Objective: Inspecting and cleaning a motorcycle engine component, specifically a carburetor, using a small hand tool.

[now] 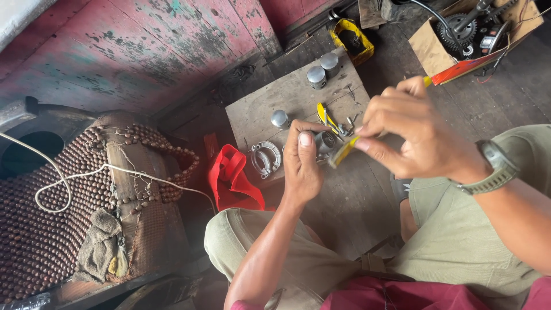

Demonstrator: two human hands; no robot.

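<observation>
- Your left hand (302, 163) has its grip closed around a small grey metal cylinder (324, 142), thumb on top, held above your knees.
- Your right hand (410, 135) pinches a yellow-handled tool (343, 151); its tip meets the cylinder just right of your left grip.
- Beyond both grips lies a wooden board (287, 97), the surface carrying the loose parts.
- On it, just past your left grip, sits a small silver piston (279, 119); two larger pistons (322, 70) stand farther off.
- Left of your left grip, a pair of curved metal shoes (264, 158) rests at the board's edge, beside a red cloth (232, 179).
- Yellow pliers (325, 116) lie right behind the cylinder.
</observation>
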